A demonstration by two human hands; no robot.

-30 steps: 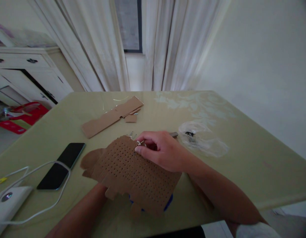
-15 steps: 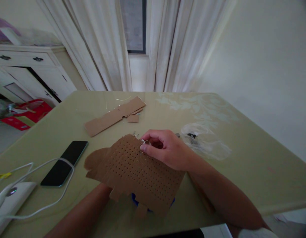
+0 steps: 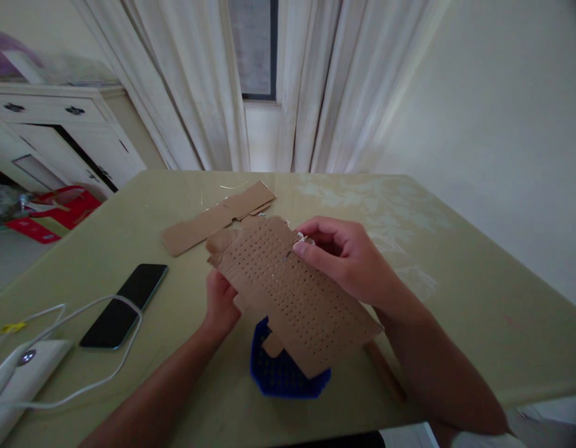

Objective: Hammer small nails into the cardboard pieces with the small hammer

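While both hands are engaged, the perforated cardboard sheet [image 3: 292, 292] is held tilted above the table [image 3: 456, 298], near the middle of its near half. Left hand [image 3: 220, 305]: closed on the sheet's lower left edge, fingers hidden behind the cardboard. Right hand [image 3: 348, 258]: thumb and forefinger pinched together on a small pale item [image 3: 301, 237] at the sheet's upper right edge; the item is too small to identify. A blue perforated basket [image 3: 281, 370] stands on the table directly below the sheet, close to the near edge, partly covered by the cardboard's lower end.

Other items noted on the table: a flat cardboard strip [image 3: 217, 218] lying towards the far edge, left of centre, just beyond the raised sheet; a dark smartphone [image 3: 124, 305] face up towards the left edge; a white cable [image 3: 98, 367] looping over the phone's near end and running to a white device [image 3: 17, 373] at the near left corner. Beyond the table: white curtains [image 3: 316, 81] and a white cabinet [image 3: 58, 130] at the left.
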